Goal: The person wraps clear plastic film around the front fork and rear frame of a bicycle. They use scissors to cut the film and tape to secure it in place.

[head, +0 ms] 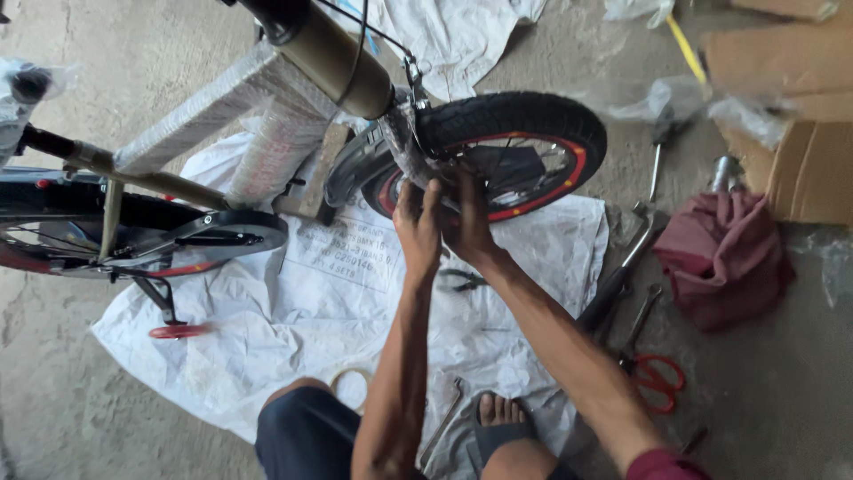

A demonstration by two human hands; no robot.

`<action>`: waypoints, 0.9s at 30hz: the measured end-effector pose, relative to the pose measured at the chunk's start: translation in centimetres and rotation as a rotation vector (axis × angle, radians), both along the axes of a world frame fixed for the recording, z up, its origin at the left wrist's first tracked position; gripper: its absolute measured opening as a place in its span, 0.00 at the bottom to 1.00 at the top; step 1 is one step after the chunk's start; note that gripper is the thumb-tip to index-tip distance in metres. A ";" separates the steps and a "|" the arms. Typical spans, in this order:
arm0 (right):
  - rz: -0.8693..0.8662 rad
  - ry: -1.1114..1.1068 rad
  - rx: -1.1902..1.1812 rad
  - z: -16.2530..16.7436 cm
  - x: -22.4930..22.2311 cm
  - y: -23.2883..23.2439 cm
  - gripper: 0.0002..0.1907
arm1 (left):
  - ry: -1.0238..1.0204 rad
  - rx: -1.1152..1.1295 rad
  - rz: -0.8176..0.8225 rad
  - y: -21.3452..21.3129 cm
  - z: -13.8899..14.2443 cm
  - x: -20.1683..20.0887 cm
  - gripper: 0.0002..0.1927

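Small bicycle lies across the upper half of the frame on a white sack spread over the concrete floor. Frame tubes wrapped in clear plastic. Front wheel at upper center-right, black tire with red rim, held in the fork below the head tube.

Both hands meet at the lower left side of the front wheel, near the hub. Left hand reaches up from bottom center, fingers together and curled against the wheel and fork end; whether it pinches a part, cannot tell. Right hand just beside it, touching it, fingers bent onto the spokes area; what it grips is hidden by the fingers.

Rear wheel at left edge, chain guard over it, red pedal below on the sack.

Pliers lie on the sack just below the hands. Wrench at bottom center near the person's sandalled foot. Tape roll beside the knee. Red-handled scissors at lower right on the floor, another wrench just above them. Dark red cloth at right, cardboard boxes in the upper right corner.
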State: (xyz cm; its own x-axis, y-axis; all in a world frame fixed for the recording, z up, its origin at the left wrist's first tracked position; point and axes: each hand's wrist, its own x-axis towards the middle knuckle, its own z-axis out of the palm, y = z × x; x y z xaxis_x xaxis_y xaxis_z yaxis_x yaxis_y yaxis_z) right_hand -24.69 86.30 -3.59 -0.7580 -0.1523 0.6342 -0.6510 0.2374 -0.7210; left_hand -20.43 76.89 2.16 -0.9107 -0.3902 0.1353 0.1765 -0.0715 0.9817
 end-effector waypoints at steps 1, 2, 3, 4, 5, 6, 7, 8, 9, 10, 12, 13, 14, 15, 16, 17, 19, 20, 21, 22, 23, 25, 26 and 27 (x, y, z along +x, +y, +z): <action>0.021 -0.050 -0.062 0.3 0.0 0.6 0.24 | 0.062 0.072 -0.064 -0.3 -0.1 -0.3 0.23; 0.039 -0.113 -0.128 0.7 -0.1 1.2 0.23 | 0.111 0.141 -0.132 -0.7 -0.3 -0.6 0.24; 0.049 -0.185 -0.199 1.0 0.2 1.7 0.23 | 0.095 0.128 -0.166 -1.2 -0.7 -0.8 0.24; 0.030 -0.176 -0.160 1.4 0.4 2.1 0.21 | 0.083 0.117 -0.200 -1.6 -1.2 -1.1 0.23; 0.014 -0.157 -0.117 1.8 0.4 2.5 0.20 | 0.082 0.108 -0.233 -1.9 -1.7 -1.5 0.23; 0.000 -0.131 -0.076 2.3 0.5 2.7 0.19 | 0.098 0.174 -0.288 -2.1 -2.2 -1.8 0.23; -0.015 -0.145 -0.045 2.7 0.4 2.9 0.21 | 0.118 0.238 -0.342 -2.4 -2.7 -2.3 0.23; -0.029 -0.161 -0.015 3.2 0.4 3.1 0.22 | 0.137 0.302 -0.395 -2.6 -3.1 -2.7 0.24; -0.043 -0.183 0.014 3.6 0.4 3.3 0.23 | 0.148 0.291 -0.406 -2.7 -3.5 -3.1 0.23; -0.035 -0.161 0.042 4.0 0.3 3.5 0.22 | 0.156 0.279 -0.417 -2.9 -3.8 -3.3 0.22; -0.017 -0.111 0.105 4.5 0.2 3.9 0.19 | 0.167 0.227 -0.416 -3.1 -4.0 -3.7 0.19; -0.025 -0.042 0.139 4.8 0.1 4.2 0.18 | 0.164 0.184 -0.404 -3.1 -4.0 -3.8 0.18; -0.032 0.024 0.171 5.0 0.0 4.4 0.17 | 0.157 0.139 -0.390 -3.1 -3.8 -3.8 0.16; -0.040 0.090 0.199 5.2 -0.1 4.7 0.17 | 0.130 0.096 -0.361 -3.2 -3.6 -3.7 0.15; -0.044 0.128 0.286 5.4 -0.1 5.0 0.15 | 0.105 0.055 -0.331 -3.2 -3.2 -3.7 0.13; -0.050 0.167 0.372 5.7 -0.2 5.4 0.14 | 0.081 0.015 -0.303 -3.1 -2.8 -3.6 0.12; -0.022 0.200 0.554 6.6 -0.3 6.5 0.13 | 0.073 0.000 -0.316 -3.1 -2.0 -3.4 0.12; 0.014 0.191 0.648 7.3 -0.4 7.1 0.14 | 0.071 -0.006 -0.322 -3.2 -1.5 -3.4 0.12; 0.053 0.176 0.741 8.0 -0.2 7.8 0.15 | 0.051 -0.039 -0.313 -3.3 -1.2 -3.4 0.12; 0.041 0.218 0.826 8.8 0.1 8.6 0.17 | 0.024 -0.073 -0.306 -3.4 -0.9 -3.3 0.11; 0.029 0.263 0.910 9.7 0.5 9.5 0.20 | -0.001 -0.108 -0.299 -3.5 -0.7 -3.3 0.11; -0.010 0.303 1.174 11.8 1.2 11.5 0.21 | -0.002 -0.080 -0.326 -3.8 -0.5 -3.4 0.11; -0.030 0.270 1.355 12.5 2.3 12.2 0.21 | -0.013 -0.064 -0.342 -3.9 -0.5 -3.4 0.12; -0.030 0.053 1.503 13.0 3.3 12.5 0.23 | -0.018 -0.047 -0.359 -4.0 -0.5 -3.4 0.11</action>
